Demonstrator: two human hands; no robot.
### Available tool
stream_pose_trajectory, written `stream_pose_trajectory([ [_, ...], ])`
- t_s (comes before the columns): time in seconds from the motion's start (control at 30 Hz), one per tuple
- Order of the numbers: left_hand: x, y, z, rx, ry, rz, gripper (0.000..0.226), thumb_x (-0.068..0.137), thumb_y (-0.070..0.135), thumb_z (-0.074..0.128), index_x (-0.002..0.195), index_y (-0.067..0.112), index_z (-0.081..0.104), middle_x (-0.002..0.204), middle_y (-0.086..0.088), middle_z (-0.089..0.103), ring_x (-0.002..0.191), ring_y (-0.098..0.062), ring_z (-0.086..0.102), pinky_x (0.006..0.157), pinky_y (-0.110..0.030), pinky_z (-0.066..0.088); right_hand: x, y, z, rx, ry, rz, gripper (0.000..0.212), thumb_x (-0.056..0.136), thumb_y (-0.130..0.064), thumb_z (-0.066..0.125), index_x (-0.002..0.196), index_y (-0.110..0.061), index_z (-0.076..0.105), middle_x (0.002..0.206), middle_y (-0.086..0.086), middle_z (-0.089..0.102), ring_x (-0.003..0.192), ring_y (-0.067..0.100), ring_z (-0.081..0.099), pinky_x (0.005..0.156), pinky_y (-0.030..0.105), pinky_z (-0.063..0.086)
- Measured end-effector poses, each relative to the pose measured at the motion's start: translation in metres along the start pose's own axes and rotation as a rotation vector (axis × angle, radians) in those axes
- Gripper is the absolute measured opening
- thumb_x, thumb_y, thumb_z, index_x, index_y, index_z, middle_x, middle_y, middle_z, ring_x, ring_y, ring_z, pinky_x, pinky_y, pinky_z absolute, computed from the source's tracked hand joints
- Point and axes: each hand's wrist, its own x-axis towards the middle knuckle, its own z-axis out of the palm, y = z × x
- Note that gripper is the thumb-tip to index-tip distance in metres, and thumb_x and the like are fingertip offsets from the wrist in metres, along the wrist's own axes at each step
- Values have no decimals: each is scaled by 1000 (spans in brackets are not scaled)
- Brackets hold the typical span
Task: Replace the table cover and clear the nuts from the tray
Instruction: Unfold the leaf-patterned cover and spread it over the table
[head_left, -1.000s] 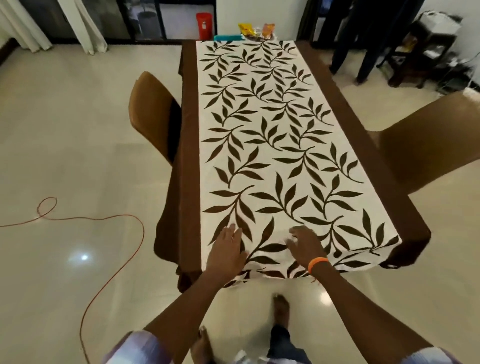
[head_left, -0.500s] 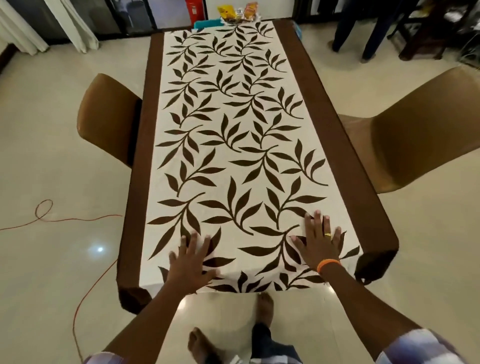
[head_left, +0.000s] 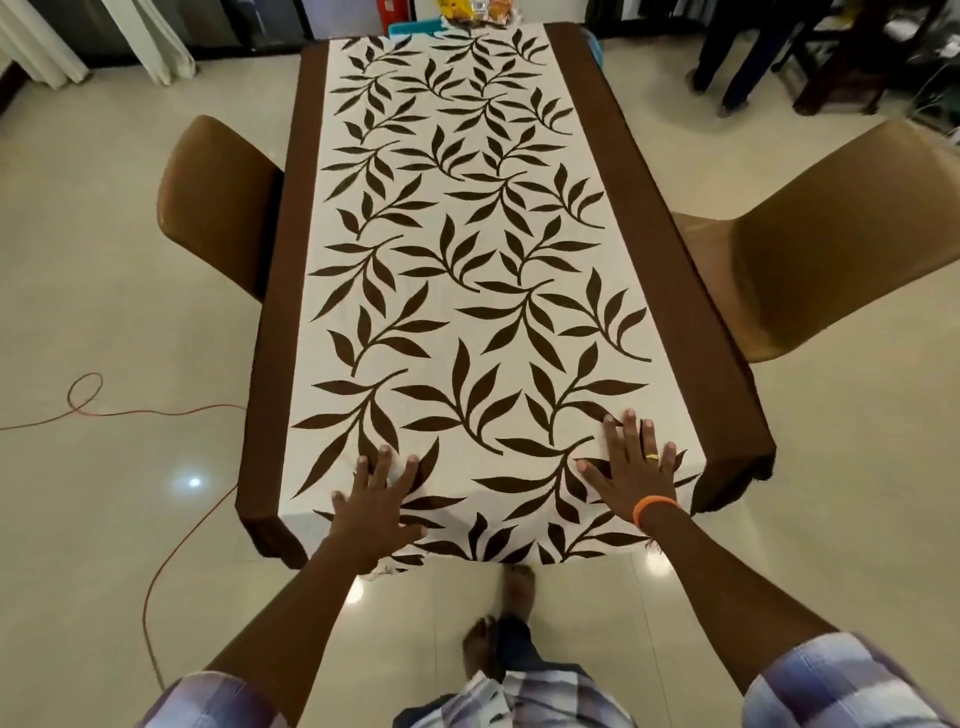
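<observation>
A white table cover printed with dark brown leaves and edged in brown lies spread along the whole table. My left hand rests flat on its near left part, fingers spread. My right hand, with a ring and an orange wristband, lies flat on the near right part. Both hands hold nothing. At the table's far end a teal tray shows partly, with yellow and orange packets on it; any nuts are too small to tell.
A brown chair stands at the table's left side and another brown chair at the right. An orange cable loops over the tiled floor on the left. A person's legs stand far right, next to dark furniture.
My hands have slid apart over the cover's near end, the right one furthest toward the right edge. The view has shifted, so the table sits more centred.
</observation>
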Motion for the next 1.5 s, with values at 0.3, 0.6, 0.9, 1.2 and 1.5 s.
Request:
stream_pose_trajectory([
  [0.3,-15,8,7,43,7,-48,96,87,51,62,154,31,-4,162,-11,-11,147,-46,-2,112,-64,22,-19,-4,-13,-41,-133,-24,101,83,-74,42,150,-27,-19,157,6,-28,146,35,-17,112,66,1],
  [0.6,-6,54,6,43,127,-1,88,92,47,54,156,19,1,163,-14,-1,148,-39,8,115,-59,20,-39,12,-17,-11,-68,71,115,77,-70,56,150,-24,-20,156,15,-27,145,43,-9,114,64,3],
  [0.9,10,142,1,73,172,53,54,95,43,48,139,15,39,144,-10,39,130,-27,41,104,-40,40,-45,58,-31,-42,-23,-59,72,91,-46,51,150,-19,19,159,9,13,145,29,20,115,56,15],
  [1.2,14,259,0,-173,79,-135,49,88,39,58,129,13,51,132,-9,49,122,-28,51,98,-41,47,-13,157,-57,-103,-100,-239,76,92,-48,48,153,-21,12,161,3,1,148,27,8,114,64,10],
  [1.5,26,405,1,-239,216,-238,39,92,34,53,126,14,53,125,-5,58,118,-22,52,96,-36,47,9,251,-84,-197,-123,-446,73,94,-47,48,153,-21,14,161,4,7,147,31,15,115,59,13],
])
